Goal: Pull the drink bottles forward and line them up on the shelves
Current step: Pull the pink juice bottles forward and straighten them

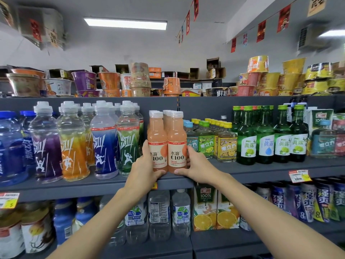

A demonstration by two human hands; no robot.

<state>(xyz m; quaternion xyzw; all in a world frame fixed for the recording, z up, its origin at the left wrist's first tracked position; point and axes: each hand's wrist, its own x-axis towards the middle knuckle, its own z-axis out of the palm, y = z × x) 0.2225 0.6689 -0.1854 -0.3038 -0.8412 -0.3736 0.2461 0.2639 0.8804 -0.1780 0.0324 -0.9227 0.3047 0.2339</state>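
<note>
We hold two pink drink bottles, the left bottle [157, 141] and the right bottle [177, 141], touching side by side at the front edge of the grey shelf [104, 182]. Our left hand [147, 165] wraps its grip around the left one, and our right hand [196, 163] around the right one. More pink bottles stand just behind them.

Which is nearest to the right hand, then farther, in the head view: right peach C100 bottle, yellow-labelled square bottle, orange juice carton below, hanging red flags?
1. Right peach C100 bottle: touching the right hand.
2. Yellow-labelled square bottle: just right.
3. Orange juice carton: shelf below.
4. Hanging red flags: overhead.
</note>
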